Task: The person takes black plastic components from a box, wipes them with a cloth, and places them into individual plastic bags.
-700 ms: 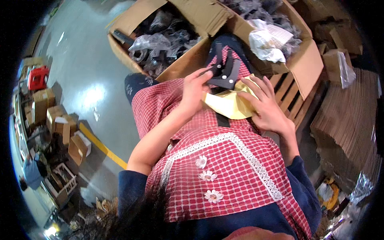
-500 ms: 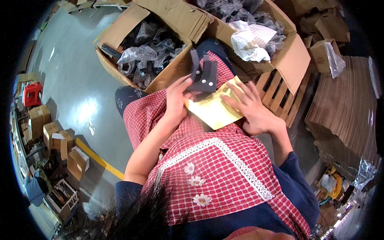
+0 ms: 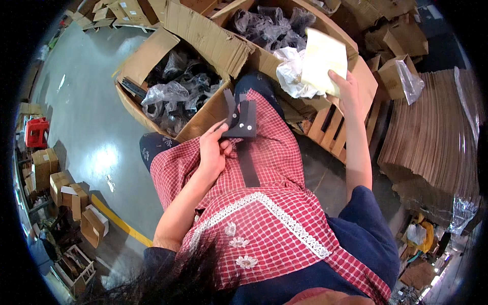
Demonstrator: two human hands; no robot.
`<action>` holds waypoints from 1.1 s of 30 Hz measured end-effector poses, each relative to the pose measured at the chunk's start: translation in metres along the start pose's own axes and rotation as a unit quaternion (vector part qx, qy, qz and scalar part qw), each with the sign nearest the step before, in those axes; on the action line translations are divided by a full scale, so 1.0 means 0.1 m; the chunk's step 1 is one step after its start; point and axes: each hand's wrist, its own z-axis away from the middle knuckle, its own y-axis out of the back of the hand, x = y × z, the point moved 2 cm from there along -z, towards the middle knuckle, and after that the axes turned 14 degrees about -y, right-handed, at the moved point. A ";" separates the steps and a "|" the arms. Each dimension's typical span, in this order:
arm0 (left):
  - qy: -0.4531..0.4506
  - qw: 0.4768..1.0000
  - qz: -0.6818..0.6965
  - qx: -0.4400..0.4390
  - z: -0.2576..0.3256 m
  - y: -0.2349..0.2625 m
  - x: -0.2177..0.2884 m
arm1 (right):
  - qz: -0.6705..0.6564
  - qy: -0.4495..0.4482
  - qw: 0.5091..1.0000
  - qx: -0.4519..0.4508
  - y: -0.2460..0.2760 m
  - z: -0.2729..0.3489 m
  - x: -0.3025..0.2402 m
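Note:
Over my lap, my left hand [image 3: 212, 150] is closed round the near left end of a black bracket [image 3: 246, 121] with silver rivets and two upright arms. A flat black strip [image 3: 248, 165] runs down from it across my checked red apron [image 3: 274, 152]. My right arm is stretched forward to the right, and my right hand [image 3: 344, 92] pinches the lower edge of a pale yellow sheet [image 3: 325, 60] between thumb and fingers. The sheet overlaps a crumpled white plastic bag [image 3: 288, 73] at the right carton's near edge; whether they touch I cannot tell.
Ahead of my knees stands an open carton [image 3: 198, 114] of black parts in clear bags. A second carton [image 3: 368, 84], similarly filled, rests by a wooden pallet [image 3: 328, 129]. Flattened cardboard [image 3: 427, 132] is stacked at right. Small boxes [image 3: 94, 226] line the left side.
My right hand has lifted the yellow sheet off the bracket and carried it forward and right to the carton. My left hand keeps the bracket, and the black strip now shows.

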 end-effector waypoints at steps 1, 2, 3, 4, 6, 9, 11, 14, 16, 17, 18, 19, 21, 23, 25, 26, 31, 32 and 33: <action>0.003 1.000 0.001 0.002 0.00 -0.04 0.01 | -0.007 0.009 1.000 0.009 0.03 -0.20 -0.01; 0.001 1.000 0.001 -0.006 0.00 -0.05 0.01 | -0.016 0.017 1.000 0.015 0.02 -0.38 -0.01; -0.002 1.000 0.001 -0.010 -0.02 -0.03 -0.01 | -0.045 0.015 0.999 -0.004 -0.04 -0.54 -0.01; -0.003 1.000 0.000 -0.013 -0.01 -0.01 0.00 | -0.062 -0.019 0.997 -0.039 -0.11 -0.68 -0.04; -0.007 1.000 0.000 -0.007 0.00 -0.05 0.01 | -0.094 -0.094 0.985 -0.111 -0.27 -0.90 -0.07; -0.012 1.000 0.010 -0.006 0.00 0.03 -0.01 | 0.249 0.106 0.963 0.005 -0.78 -0.67 -0.01; -0.008 1.000 0.019 0.007 0.02 0.05 0.01 | 0.261 0.129 0.952 -0.090 -1.19 -0.15 0.02; -0.005 1.000 0.004 0.003 0.01 0.01 -0.01 | 0.203 0.034 0.940 -0.273 -1.52 0.47 0.46; 0.000 1.000 -0.002 -0.004 0.05 -0.01 0.00 | 0.225 0.017 0.934 -0.276 -1.62 0.64 0.76; 0.002 1.000 -0.002 -0.006 0.09 -0.04 0.02 | 0.195 -0.003 0.943 -0.271 -1.64 0.74 0.81; 0.004 1.000 0.000 -0.010 0.11 -0.05 0.03 | 0.167 -0.023 0.950 -0.263 -1.68 0.85 0.78; 0.007 1.000 0.003 -0.024 0.10 -0.01 0.00 | 0.136 -0.072 0.949 -0.274 -1.69 0.93 0.80; 0.011 0.999 -0.008 -0.030 0.14 -0.03 0.03 | 0.092 -0.041 0.957 -0.273 -1.70 1.03 0.84; 0.001 0.999 -0.021 -0.039 0.18 -0.07 0.05 | 0.067 -0.019 0.962 -0.265 -1.68 1.08 0.84; -0.024 0.998 -0.034 -0.050 0.22 -0.10 0.05 | 0.018 -0.033 0.959 -0.282 -1.67 1.10 0.78; -0.034 0.997 -0.029 -0.057 0.22 -0.11 0.04 | -0.006 -0.040 0.956 -0.290 -1.67 1.12 0.73; -0.063 0.995 -0.010 -0.075 0.21 -0.13 0.04 | -0.115 -0.050 0.959 -0.254 -1.70 1.18 0.66; -0.069 0.994 -0.009 -0.080 0.22 -0.12 0.04 | -0.118 -0.049 0.959 -0.252 -1.70 1.18 0.64; -0.074 0.994 -0.009 -0.084 0.22 -0.11 0.04 | -0.121 -0.048 0.960 -0.249 -1.70 1.19 0.63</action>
